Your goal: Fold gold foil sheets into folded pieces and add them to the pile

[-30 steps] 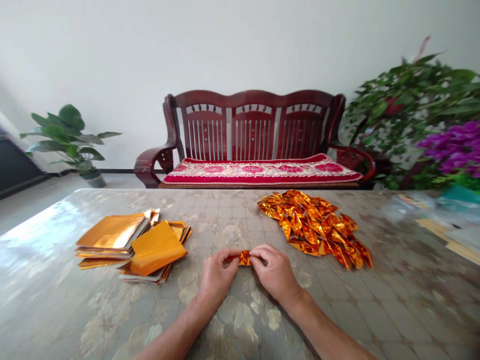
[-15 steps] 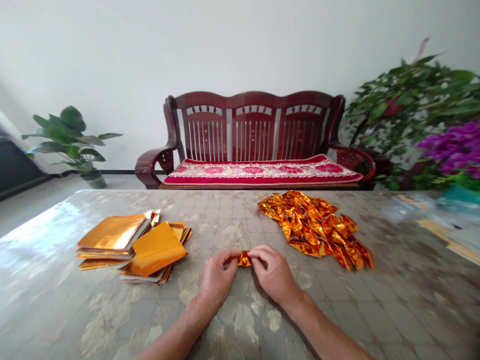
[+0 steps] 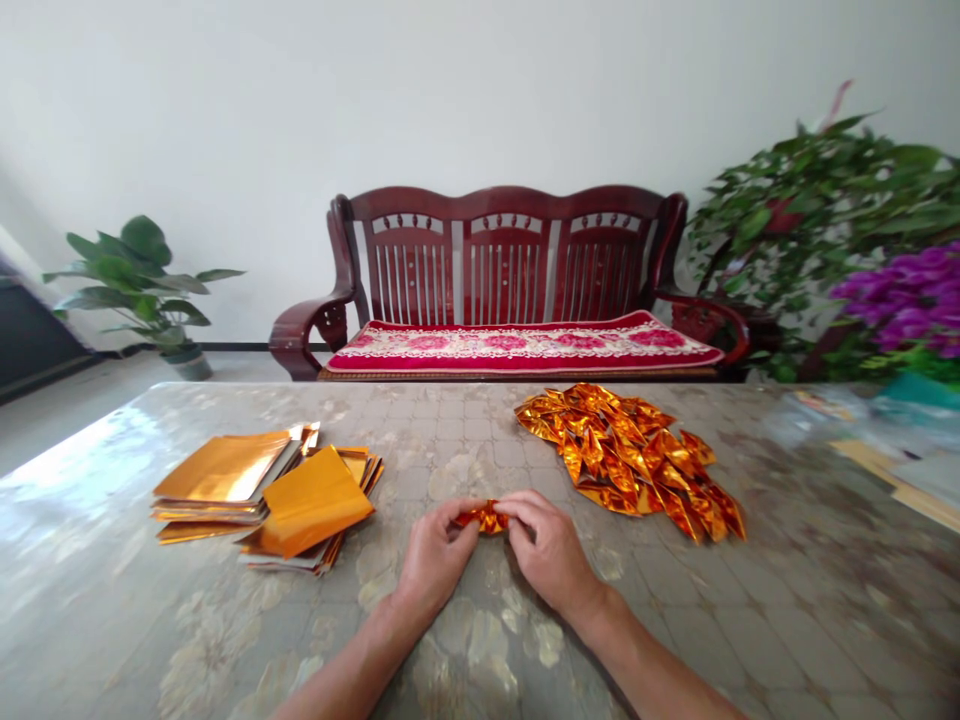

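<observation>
A small folded piece of gold foil paper sits between my two hands just above the table. My left hand pinches its left end with closed fingers. My right hand pinches the right end in the same way. To the left lie two stacks of flat gold foil sheets. Behind my right hand, farther back on the table, is a pile of folded gold foil pieces.
The table has a glossy patterned cover. At its far right edge are some blurred papers and purple flowers. Behind it stand a dark wooden bench with a red cushion and a potted plant on the floor.
Both hands stay on the foil piece. The fingers have shifted slightly and the piece looks squeezed a little flatter.
</observation>
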The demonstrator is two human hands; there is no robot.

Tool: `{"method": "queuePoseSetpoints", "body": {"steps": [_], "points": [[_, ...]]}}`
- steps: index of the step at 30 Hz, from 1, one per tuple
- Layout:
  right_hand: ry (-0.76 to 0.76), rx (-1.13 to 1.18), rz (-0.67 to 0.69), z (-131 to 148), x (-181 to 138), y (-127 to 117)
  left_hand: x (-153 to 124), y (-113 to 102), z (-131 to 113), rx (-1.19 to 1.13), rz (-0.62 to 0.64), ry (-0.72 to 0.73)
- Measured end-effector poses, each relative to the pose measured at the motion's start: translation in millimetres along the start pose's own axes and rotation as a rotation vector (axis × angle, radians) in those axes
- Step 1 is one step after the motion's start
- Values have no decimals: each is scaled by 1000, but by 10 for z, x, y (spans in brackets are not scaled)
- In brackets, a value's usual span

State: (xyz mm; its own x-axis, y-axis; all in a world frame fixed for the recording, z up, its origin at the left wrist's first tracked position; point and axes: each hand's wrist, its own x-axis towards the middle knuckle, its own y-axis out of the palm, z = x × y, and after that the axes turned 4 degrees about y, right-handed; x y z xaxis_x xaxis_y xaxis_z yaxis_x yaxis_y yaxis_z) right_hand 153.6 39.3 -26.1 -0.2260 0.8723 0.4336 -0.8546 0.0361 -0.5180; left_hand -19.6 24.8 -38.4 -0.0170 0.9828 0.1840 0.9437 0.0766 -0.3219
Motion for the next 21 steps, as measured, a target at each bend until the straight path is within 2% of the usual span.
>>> {"method": "queuePoseSetpoints", "body": {"steps": [8,16,21], "points": [[16,97,56,-1,10,-72,12,-48,-172,-229,16,-126],[123,200,-9,-62,-4,34,-3,-86,-205,-441,1,-198],[124,129,8,-76,-9,62,11,-56,-229,-542,7,-243]]}}
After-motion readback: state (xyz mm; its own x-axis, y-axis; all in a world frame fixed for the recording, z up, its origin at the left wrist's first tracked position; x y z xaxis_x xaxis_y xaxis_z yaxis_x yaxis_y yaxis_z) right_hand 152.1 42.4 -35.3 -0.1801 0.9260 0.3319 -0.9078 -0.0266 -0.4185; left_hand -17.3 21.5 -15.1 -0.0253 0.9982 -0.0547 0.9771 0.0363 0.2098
